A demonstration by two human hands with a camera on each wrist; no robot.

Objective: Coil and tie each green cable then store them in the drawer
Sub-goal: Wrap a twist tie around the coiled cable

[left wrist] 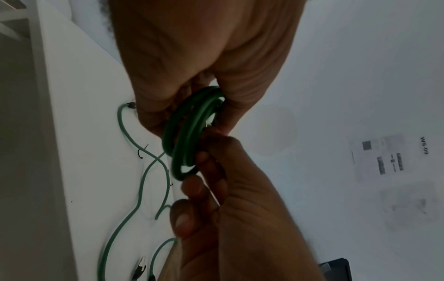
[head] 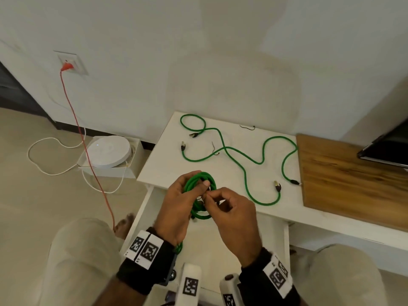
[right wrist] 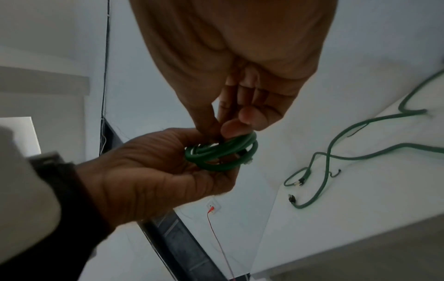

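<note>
Holding the coiled green cable (head: 199,193) up above the open drawer (head: 141,208), the left hand (head: 176,208) has its fingers wrapped round the far side of the loops and its thumb pressed across the front, so that grip is clamped firmly on the coil. From the right wrist view that same hand comes in from the left, palm up, cradling the stacked rings of the coil (right wrist: 222,153). The right hand (head: 231,214) meets it from the other side, wrist bent, thumb and forefinger pinched together right at the coil's near edge on something thin and dark; what it is, I cannot tell, too small. Its other fingers (left wrist: 192,187) curl loosely below the coil (left wrist: 190,133) in the left wrist view. Beyond the coil, on the white tabletop (head: 159,164), two loose green cables lie uncoiled: one (head: 220,138) starts in a loop at the far left corner and snakes toward the near edge, the other (head: 273,142) crosses it and bends along the wooden panel (head: 353,180). Two short black twist ties, one (head: 247,128) near the wall and one (head: 215,149) beside the crossing, rest there too. Left of the tabletop, a white round device (head: 108,151) sits in a box on the floor, with an orange cord (head: 88,151) running up to a wall socket (head: 70,62).
</note>
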